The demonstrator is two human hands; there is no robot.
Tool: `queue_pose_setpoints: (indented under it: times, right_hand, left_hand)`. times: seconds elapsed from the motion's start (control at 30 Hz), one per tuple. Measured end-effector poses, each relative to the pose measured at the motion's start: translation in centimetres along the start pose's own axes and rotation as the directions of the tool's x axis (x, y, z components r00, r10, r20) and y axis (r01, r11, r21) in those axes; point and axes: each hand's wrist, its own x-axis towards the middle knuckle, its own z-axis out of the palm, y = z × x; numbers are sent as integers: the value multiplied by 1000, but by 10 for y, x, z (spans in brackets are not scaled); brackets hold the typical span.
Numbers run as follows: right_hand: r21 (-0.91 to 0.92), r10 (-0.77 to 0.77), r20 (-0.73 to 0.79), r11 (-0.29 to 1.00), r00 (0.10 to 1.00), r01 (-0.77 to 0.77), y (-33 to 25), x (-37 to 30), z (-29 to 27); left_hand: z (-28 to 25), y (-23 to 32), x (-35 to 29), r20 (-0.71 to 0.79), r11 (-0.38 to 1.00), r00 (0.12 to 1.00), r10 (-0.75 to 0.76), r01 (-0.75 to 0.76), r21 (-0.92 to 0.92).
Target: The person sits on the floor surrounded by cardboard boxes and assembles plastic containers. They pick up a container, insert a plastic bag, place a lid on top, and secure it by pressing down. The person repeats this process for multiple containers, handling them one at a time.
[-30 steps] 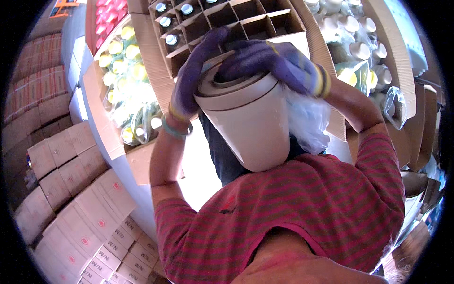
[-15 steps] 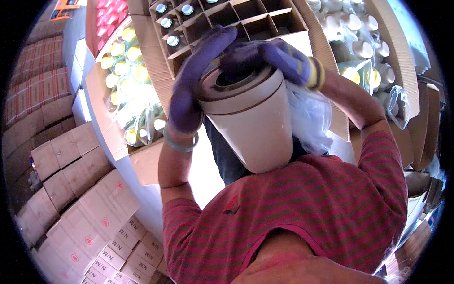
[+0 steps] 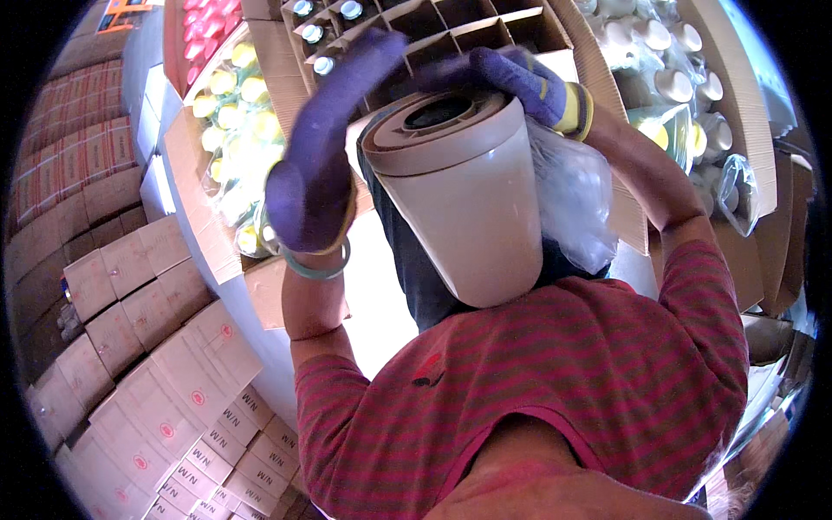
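Observation:
A beige tapered plastic bin (image 3: 464, 208) leans tilted against my lap, its brownish rim ring (image 3: 438, 130) facing up around a dark round opening. My left hand (image 3: 325, 160), in a purple knit glove, is beside the rim on the left, apart from it, with fingers stretched out and a little blurred. Just beyond the far right of the rim is my right hand (image 3: 524, 91), gloved in purple with a yellow cuff. Its fingers reach leftward and blur; whether they touch the rim I cannot tell. A clear plastic bag (image 3: 576, 204) hangs right of the bin.
Ahead stands a divided carton (image 3: 511, 35) with several blue-capped bottles (image 3: 324, 66). Yellow-capped bottles (image 3: 230, 117) fill a carton on the left; white-capped ones (image 3: 672, 85) fill another on the right. Red-capped bottles (image 3: 208, 26) sit far left. Stacked cardboard boxes (image 3: 165, 381) line the left side.
My left hand has swung left, away from the bin's rim. My right hand has drawn back off the top, uncovering the opening.

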Motion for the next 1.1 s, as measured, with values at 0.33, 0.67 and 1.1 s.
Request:
queue_pose_setpoints:
  times: [0.33,0.67,1.1]
  right_hand:
    - [-283,-400,216,847,891,449,2,3,-6]
    - [-655,-402,327,555,855,512,-45,3,60]
    - [-664,-182,236,686,955,295,-43,4,55]
  left_hand:
    - [-15,-5,12,123,981,981,-151,133,145]
    - [-30,-37,-2,178,939,948,-262,293,-178]
    - [-34,-19,4,328,927,915,-235,313,-209]
